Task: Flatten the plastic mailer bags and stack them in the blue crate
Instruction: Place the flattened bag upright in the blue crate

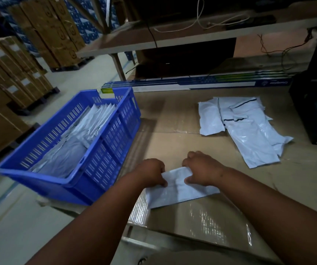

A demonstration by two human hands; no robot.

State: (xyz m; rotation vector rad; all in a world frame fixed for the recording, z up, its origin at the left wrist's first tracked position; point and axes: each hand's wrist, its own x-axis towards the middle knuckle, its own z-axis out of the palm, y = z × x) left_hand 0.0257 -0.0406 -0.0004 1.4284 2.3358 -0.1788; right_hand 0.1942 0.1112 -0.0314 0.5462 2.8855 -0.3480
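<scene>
A white plastic mailer bag (180,191) lies on the cardboard-covered table in front of me. My left hand (151,172) grips its far left edge, thumb on top and fingers curled over the edge. My right hand (201,168) grips the far right part the same way. To the left stands the blue crate (104,161), holding a layer of white mailer bags (71,148). A loose pile of several white mailers (245,127) lies at the table's far right.
Long blue-and-white boxes (192,84) lie along the table's back edge under a shelf with cables. A black box (314,109) stands at the far right. Stacked cardboard cartons (10,77) on pallets fill the floor to the left.
</scene>
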